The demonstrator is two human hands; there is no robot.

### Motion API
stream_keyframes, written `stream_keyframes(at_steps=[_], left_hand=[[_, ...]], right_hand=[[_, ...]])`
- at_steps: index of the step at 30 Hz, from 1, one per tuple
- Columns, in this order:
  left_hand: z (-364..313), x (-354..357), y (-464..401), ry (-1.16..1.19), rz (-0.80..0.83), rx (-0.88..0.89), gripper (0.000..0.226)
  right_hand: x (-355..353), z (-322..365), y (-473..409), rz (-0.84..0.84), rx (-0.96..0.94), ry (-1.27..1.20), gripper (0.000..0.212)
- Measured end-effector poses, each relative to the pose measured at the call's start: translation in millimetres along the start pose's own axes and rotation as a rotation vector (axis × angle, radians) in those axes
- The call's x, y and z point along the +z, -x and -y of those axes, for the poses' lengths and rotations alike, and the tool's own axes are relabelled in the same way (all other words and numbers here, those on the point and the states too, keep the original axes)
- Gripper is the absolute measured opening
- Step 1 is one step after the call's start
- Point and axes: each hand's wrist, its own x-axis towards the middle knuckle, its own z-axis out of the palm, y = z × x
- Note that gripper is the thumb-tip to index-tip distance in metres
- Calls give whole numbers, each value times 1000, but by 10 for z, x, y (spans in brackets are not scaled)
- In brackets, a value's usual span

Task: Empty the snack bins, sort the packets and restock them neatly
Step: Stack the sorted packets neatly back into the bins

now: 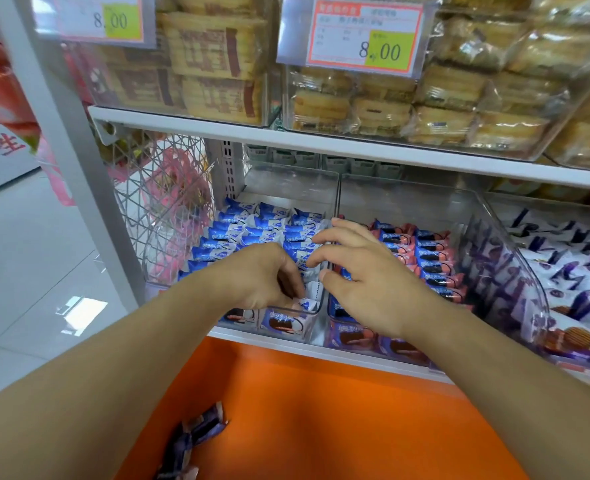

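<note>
Right now I have both hands over the clear bins on the lower shelf. My left hand (pixel 265 275) is curled down at the front of the left bin (pixel 307 308), fingertips pinching a blue-and-white packet (pixel 308 303) near the bin's front wall. My right hand (pixel 366 271) hovers at about three o'clock from it, fingers spread and loosely bent above the divide between the bins, holding nothing I can see. Rows of blue packets (pixel 252 230) fill the left bin; pink-and-blue packets (pixel 428 258) stand in rows in the middle bin (pixel 466 220). Further out at three o'clock sits a bin of purple-and-white packets (pixel 570 275). Down at six o'clock, loose purple packets (pixel 196 431) lie on the orange surface (pixel 321 427).
</note>
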Motion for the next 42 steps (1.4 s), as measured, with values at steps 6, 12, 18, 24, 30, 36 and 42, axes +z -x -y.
stream_keyframes(at_steps=[6, 12, 18, 24, 30, 36, 42], left_hand=[[62, -61, 17, -33, -30, 2, 21], [121, -150, 61, -42, -2, 27, 23], [82, -129, 48, -230, -3, 78, 18], [58, -158, 62, -274, -54, 109, 37], [117, -165, 64, -346, -46, 188, 75], [119, -182, 32, -410, 27, 195, 63], [144, -188, -12, -480, 47, 161, 59]], right_hand=[[-11, -13, 12, 13, 1, 1, 22], [-18, -10, 10, 21, 8, 1, 22], [-14, -1, 10, 20, 5, -1, 21], [1, 4, 13, 4, -1, 1, 20], [-6, 11, 12, 8, -1, -4, 22], [3, 5, 7, -3, -10, 2, 21], [-12, 35, 21, 10, 1, 1, 25]])
